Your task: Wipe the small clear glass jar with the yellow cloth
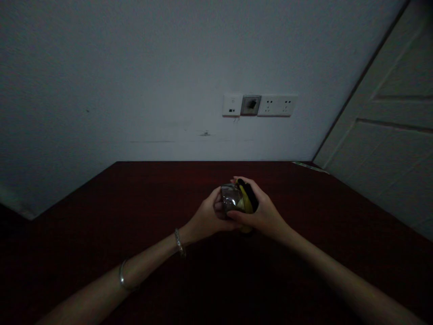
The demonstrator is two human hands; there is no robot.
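Both my hands meet over the middle of a dark red table (101,234). Together they hold a small object (237,198) with a shiny, clear-looking front and yellow and black parts; the dim light hides what it is. My left hand (206,219) curls round its left side, fingers closed against it. My right hand (262,212) wraps its right side and top, fingers bent over it. Two bracelets sit on my left wrist and forearm.
A white wall rises behind the table, with a row of wall sockets and a switch plate (259,105) above the table's far edge. A pale panelled door (389,135) stands at the right. The room is dim.
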